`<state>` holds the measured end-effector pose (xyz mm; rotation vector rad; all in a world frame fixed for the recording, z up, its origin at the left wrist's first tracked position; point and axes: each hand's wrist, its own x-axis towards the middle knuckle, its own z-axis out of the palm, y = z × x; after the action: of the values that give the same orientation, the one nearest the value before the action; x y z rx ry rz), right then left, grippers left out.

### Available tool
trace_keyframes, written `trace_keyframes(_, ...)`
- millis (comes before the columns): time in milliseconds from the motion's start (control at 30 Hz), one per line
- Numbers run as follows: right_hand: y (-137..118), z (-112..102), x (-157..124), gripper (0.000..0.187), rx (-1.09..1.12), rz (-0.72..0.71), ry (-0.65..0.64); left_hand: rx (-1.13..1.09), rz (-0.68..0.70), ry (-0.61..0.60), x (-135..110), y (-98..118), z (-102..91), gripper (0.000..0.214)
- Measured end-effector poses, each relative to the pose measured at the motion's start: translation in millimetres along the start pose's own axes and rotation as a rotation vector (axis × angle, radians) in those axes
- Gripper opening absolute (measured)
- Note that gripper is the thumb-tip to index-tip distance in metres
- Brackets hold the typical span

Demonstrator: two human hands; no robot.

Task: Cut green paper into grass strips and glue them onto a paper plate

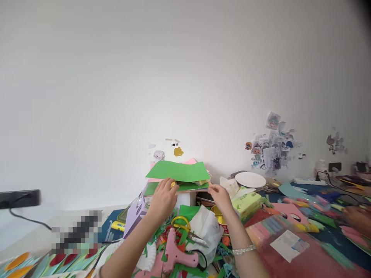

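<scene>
My left hand (164,197) rests at the front of a raised pile of coloured paper, its fingers stretched forward over a lower green sheet (188,187). Close to its fingertips is a small yellow item, partly hidden. Above it an upper green sheet (177,171) bows upward, with pink paper (190,160) behind. My right hand (222,197) is closed at the pile's right edge, fingertips pinched together; what they grip is too small to make out. Below lie a pink glue gun (176,253) and yellow-handled scissors (188,228).
Green scraps and a crumpled white plastic bag (204,227) cover the front. To the right are a green tissue pack (247,204), a white plate (251,179) and a red packet (292,253). Another person's hand (356,220) is at far right. A purple cutout (135,216) stands left.
</scene>
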<state>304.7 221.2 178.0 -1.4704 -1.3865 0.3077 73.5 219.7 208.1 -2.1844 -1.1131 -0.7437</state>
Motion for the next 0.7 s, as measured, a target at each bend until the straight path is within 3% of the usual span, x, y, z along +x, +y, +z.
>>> trace_keyframes(100, 8, -2, 32, 0.041, 0.013, 0.128, 0.092, 0.031, -0.03, -0.02, 32, 5, 14.0, 0.035)
trace_keyframes(200, 14, 5, 52, 0.045, 0.051, 0.166, 0.125, 0.055, -0.019, -0.037, 56, 11, 26.8, 0.039)
trace_keyframes(333, 18, 18, 62, 0.041, 0.101, 0.156, 0.151, 0.083, -0.067, -0.134, 80, 10, 33.4, 0.023)
trace_keyframes(433, 18, 23, 60, 0.039, 0.097, 0.121, 0.155, 0.098, -0.139, -0.195, 88, 6, 29.5, 0.024)
trace_keyframes(533, 14, 23, 55, 0.039, 0.044, 0.11, 0.158, 0.083, -0.164, -0.227, 88, 5, 23.5, 0.044)
trace_keyframes(633, 9, 23, 53, 0.04, 0.016, 0.092, 0.151, 0.066, -0.099, -0.227, 84, 9, 21.6, 0.067)
trace_keyframes(700, 6, 23, 53, 0.04, 0.03, 0.056, 0.135, 0.082, -0.027, -0.228, 82, 13, 23.4, 0.068)
